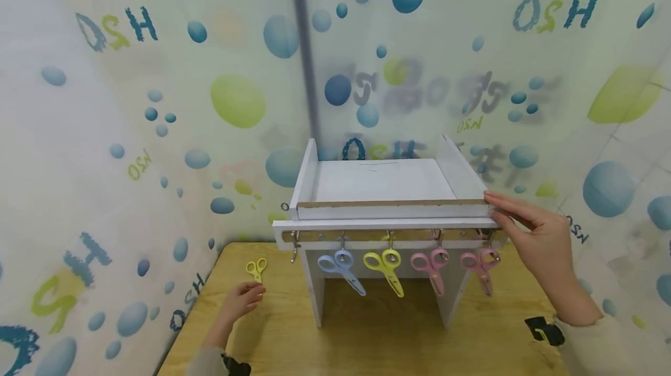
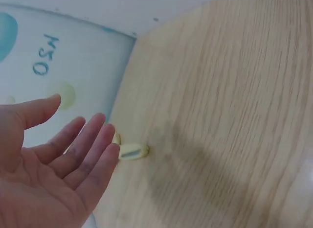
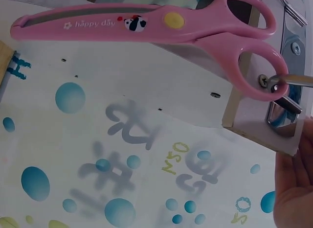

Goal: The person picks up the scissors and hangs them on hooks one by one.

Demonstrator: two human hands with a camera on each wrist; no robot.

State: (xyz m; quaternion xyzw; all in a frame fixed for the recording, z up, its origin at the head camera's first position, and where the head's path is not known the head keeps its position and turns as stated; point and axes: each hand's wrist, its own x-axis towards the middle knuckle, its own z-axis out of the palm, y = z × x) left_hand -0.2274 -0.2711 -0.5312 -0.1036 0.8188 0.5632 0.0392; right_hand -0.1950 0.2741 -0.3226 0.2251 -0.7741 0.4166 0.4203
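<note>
A small white wooden rack (image 1: 377, 212) stands on the table, with a metal hook strip along its front rail. Hanging from its hooks are blue scissors (image 1: 343, 265), yellow scissors (image 1: 387, 268) and two pink pairs, the rightmost pink scissors (image 3: 146, 25) large in the right wrist view. My right hand (image 1: 545, 248) holds the rack's right front corner between thumb and fingers. On the table at left lie other yellow scissors (image 1: 257, 268). My left hand (image 2: 63, 174) is beside them, palm up with fingers loosely extended, partly covering them in the left wrist view; it grips nothing.
The wooden table (image 1: 283, 341) extends around the rack's legs. A hook (image 1: 295, 248) at the rail's left end carries no scissors. Behind and beside the table hangs a patterned sheet (image 1: 157, 190) with blue and green dots.
</note>
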